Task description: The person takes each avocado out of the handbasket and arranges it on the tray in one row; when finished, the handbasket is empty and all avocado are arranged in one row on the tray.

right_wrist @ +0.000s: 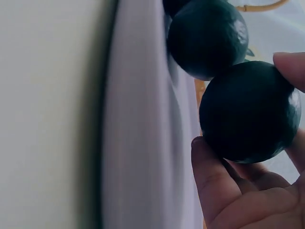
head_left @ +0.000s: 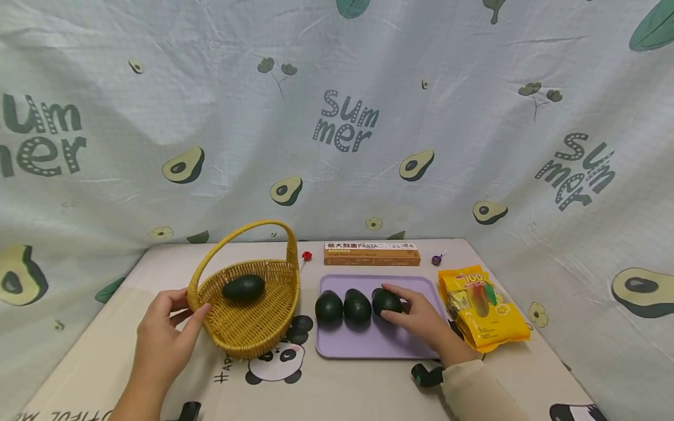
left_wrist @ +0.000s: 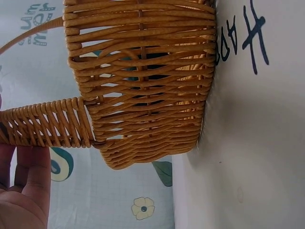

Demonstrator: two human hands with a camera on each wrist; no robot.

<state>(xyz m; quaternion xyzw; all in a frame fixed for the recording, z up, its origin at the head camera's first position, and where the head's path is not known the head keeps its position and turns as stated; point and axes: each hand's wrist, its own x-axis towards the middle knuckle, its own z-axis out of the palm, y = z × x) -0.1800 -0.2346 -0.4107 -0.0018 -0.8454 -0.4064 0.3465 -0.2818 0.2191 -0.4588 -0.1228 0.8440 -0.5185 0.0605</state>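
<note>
My left hand (head_left: 167,336) grips the base of the handle of a yellow wicker basket (head_left: 253,333), at its left side. Inside the basket lies one dark green avocado (head_left: 244,289). On a lilac tray (head_left: 363,349), two avocados (head_left: 329,307) stand side by side. Right beside them, my right hand (head_left: 418,316) holds a third avocado (head_left: 386,302) between thumb and fingers. The right wrist view shows this held avocado (right_wrist: 250,112) with fingers beneath and at its side. In the left wrist view, fingers lie behind the woven handle base (left_wrist: 47,123).
A pasta box (head_left: 371,255) lies behind the tray, with a red lollipop (head_left: 307,256) to its left and a purple lollipop (head_left: 436,259) to its right. A yellow candy bag (head_left: 481,310) lies right of the tray. A printed cloth (head_left: 337,204) hangs behind the table.
</note>
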